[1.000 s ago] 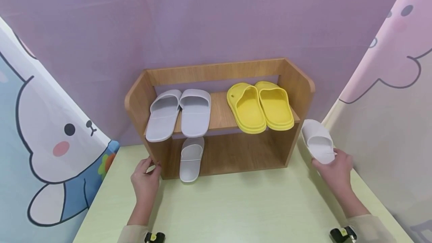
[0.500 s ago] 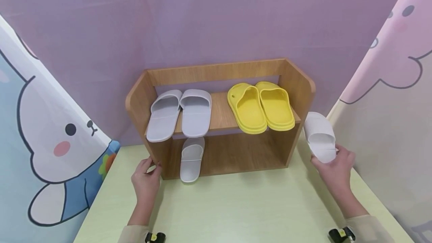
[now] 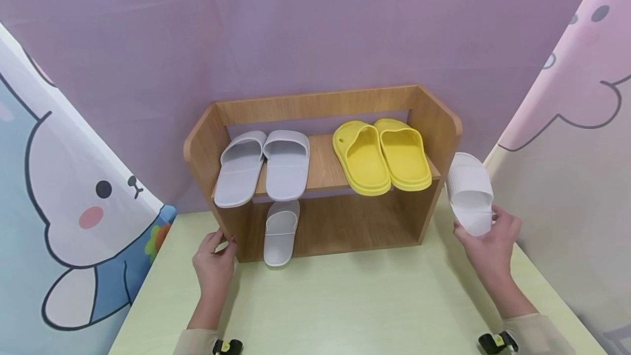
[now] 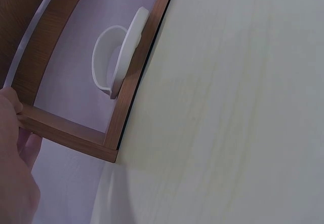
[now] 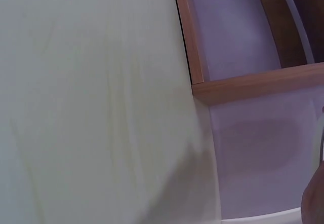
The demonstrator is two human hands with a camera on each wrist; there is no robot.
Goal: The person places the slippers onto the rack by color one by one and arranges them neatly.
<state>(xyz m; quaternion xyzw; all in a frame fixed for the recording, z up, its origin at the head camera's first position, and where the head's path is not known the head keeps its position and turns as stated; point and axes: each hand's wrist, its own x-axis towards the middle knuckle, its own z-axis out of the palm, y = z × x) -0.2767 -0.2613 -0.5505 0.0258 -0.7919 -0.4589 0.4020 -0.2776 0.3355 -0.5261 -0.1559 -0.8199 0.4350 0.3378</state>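
My right hand [image 3: 493, 242] pinches the heel end of a white slipper [image 3: 468, 193], raised beside the right side panel with its toe tilted up. At the lower left, my left hand [image 3: 214, 264] grips the left side panel of a small wooden shoe rack [image 3: 315, 107]; the left wrist view shows thumb and fingers on either side of the panel's edge [image 4: 66, 133]. A single white slipper [image 3: 279, 240] lies on the lower level, near the left. In the right wrist view only a bit of the right hand [image 5: 314, 198] shows at the edge.
On the upper shelf sit a pair of light grey slippers [image 3: 287, 171] at left and a pair of yellow clogs [image 3: 406, 160] at right. The rack stands on a pale green table [image 3: 335, 305], before a purple cloth [image 3: 315, 26]. Cartoon-printed cloths flank both sides.
The white slipper in my right hand has risen, its toe tipping further up, and shifted slightly right. My left hand keeps its grip on the rack.
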